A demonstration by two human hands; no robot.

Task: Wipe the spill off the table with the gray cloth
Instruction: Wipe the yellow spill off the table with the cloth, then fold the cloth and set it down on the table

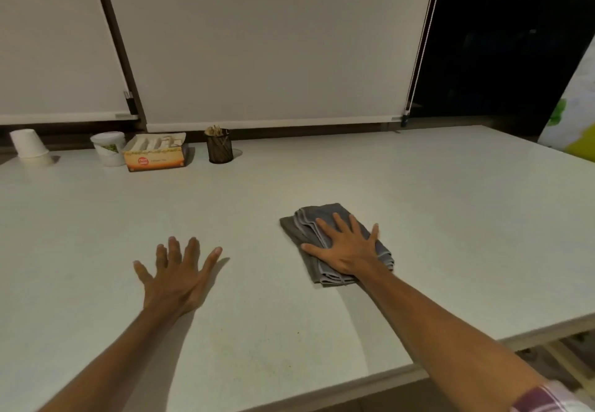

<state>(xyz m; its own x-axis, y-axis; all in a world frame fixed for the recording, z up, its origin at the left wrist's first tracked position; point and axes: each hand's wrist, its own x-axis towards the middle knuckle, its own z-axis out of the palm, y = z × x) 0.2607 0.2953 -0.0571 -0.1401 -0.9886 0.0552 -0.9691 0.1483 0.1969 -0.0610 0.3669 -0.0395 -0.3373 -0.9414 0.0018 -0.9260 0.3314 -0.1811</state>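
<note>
A folded gray cloth (pixel 309 223) lies on the white table (pixel 450 202), right of centre. My right hand (pixel 346 245) presses flat on top of it, fingers spread, palm down. My left hand (pixel 175 274) rests flat on the bare table to the left, fingers spread, holding nothing. I cannot make out a clear spill; a faint curved streak (pixel 357 324) shows on the surface just in front of the cloth.
Along the far left edge stand an upside-down stack of paper cups (pixel 29 147), a white tub (pixel 108 148), an open orange box (pixel 156 152) and a dark mesh holder with sticks (pixel 220 147). The table's near right edge (pixel 483 337) runs diagonally. Blinds hang behind.
</note>
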